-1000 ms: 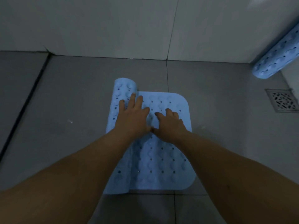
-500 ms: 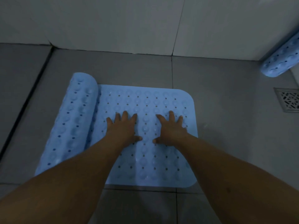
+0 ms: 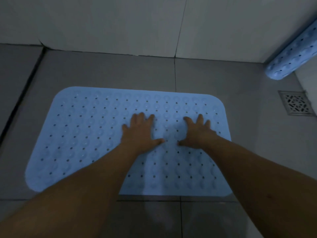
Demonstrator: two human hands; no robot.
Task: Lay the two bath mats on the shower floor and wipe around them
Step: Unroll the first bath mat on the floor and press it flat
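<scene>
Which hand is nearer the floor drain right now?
Right. The right hand presses flat on the mat near its right edge, the side toward the drain. The left hand presses near the mat's middle, farther away.

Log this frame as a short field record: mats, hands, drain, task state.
flat mat: blue, unrolled, lying flat on the grey tiled floor
rolled mat: blue, rolled up, at the far right by the wall
left hand: fingers spread, pressing on the flat mat
right hand: fingers spread, pressing on the flat mat
drain: metal grate, right of the flat mat, apart from it
task state: one mat laid; second not yet unrolled; no cloth in view
</scene>
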